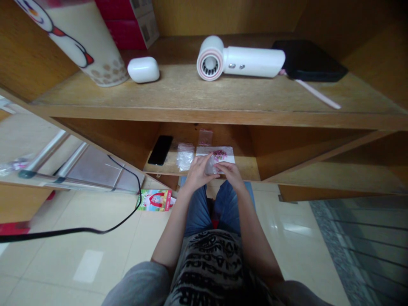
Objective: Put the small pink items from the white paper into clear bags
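Both hands meet at the front of the lower shelf, over a white sheet of paper (231, 158). My left hand (199, 173) is closed on the left edge of a small clear plastic bag (210, 165). From the other side, the fingers of my right hand (232, 173) pinch the same bag. Small pink pieces (219, 154), perhaps beads, lie in a heap on the paper just beyond my fingers. A pile of clear plastic bags (185, 155) rests left of the paper. Behind it lies another clear packet (205, 137) with a pinkish tint. Whether the held bag contains anything is too small to tell.
A black phone (160, 150) lies left on the lower shelf. The upper shelf overhead carries a milk tea cup (86, 42), a white earbud case (143, 69), a white handheld fan (248, 61) and a black flat case (310, 59). A black cable (124, 219) hangs at left.
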Demonstrator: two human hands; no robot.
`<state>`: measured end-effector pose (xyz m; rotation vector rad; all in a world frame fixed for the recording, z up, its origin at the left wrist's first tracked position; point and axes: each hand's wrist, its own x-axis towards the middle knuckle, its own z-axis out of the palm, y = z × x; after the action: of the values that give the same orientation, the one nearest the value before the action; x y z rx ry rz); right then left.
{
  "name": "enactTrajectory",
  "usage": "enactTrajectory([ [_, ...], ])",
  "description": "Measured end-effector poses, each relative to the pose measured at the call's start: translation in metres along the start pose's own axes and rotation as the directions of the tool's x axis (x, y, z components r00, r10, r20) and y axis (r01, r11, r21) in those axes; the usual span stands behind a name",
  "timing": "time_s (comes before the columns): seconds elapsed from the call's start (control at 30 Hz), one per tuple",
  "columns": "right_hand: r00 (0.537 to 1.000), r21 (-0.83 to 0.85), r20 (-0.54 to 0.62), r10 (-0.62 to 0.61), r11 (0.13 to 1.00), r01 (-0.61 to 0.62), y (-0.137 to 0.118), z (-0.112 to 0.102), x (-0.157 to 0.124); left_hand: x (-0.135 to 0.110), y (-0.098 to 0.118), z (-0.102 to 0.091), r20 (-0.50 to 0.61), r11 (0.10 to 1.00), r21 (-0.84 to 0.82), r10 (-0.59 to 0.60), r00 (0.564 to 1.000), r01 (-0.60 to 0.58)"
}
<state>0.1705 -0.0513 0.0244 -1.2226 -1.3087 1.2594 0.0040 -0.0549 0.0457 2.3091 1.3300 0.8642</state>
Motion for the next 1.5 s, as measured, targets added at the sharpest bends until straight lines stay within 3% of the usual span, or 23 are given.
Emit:
enactTrajectory([
  [0.47, 0.997, -0.22, -0.066, -0.048, 0.975, 0.032, 0.022, -0.003, 0.006, 0.003, -0.011, 0.032, -0.038, 0.995, -0.082, -0.069, 0.997, 0.066],
  [0.6, 0.976, -0.376, -0.195, -0.102, 0.926, 0.022, 0.022, -0.01, 0.007, 0.005, -0.014, 0.033, -0.033, 0.994, -0.077, -0.081, 0.996, 0.079],
  [0.7, 0.955, -0.542, -0.263, -0.136, 0.84, -0.03, 0.021, -0.015, 0.009, 0.007, -0.013, 0.032, -0.015, 0.993, -0.058, -0.109, 0.994, 0.108],
  [0.83, 0.957, -0.7, -0.247, -0.152, 0.711, -0.068, 0.015, -0.013, 0.013, 0.011, -0.01, 0.029, 0.009, 0.99, -0.022, -0.137, 0.991, 0.137],
  [1.03, 0.953, -0.782, -0.265, -0.147, 0.611, -0.123, 0.008, -0.005, 0.019, 0.011, -0.01, 0.029, -0.001, 0.988, -0.023, -0.154, 0.988, 0.154],
  [1.5, 0.974, -0.826, -0.169, -0.154, 0.561, -0.055, 0.013, -0.002, 0.018, 0.004, -0.022, 0.041, -0.057, 0.986, -0.088, -0.147, 0.988, 0.142],
])
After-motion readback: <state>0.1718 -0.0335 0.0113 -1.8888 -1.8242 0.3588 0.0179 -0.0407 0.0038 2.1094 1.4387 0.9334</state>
